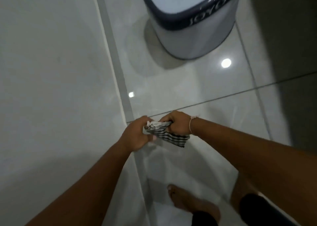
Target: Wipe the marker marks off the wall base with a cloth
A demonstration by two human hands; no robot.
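Two hands of yours meet over the glossy tiled floor (pixel 214 122), both clenched on one striped cloth (pixel 164 135). The cloth is soft and crumpled, banded in dark and pale stripes, bunched into a wad between your fists with a loose corner hanging down on the right. Your left hand (pixel 137 134) has its fingers curled shut around the cloth's left end; your right hand (pixel 176 122) grips the right end, knuckles up, a thin thread bracelet (pixel 190 125) at the wrist. Both forearms reach forward from the near edge, converging. The wall base (pixel 120 74), a smooth grey strip, runs from far to near just left of your hands, below the matte pale wall (pixel 51 71). A rounded white bin (pixel 197 28) with a dark rim stands far on the floor. Your bare foot (pixel 187 203) rests near.
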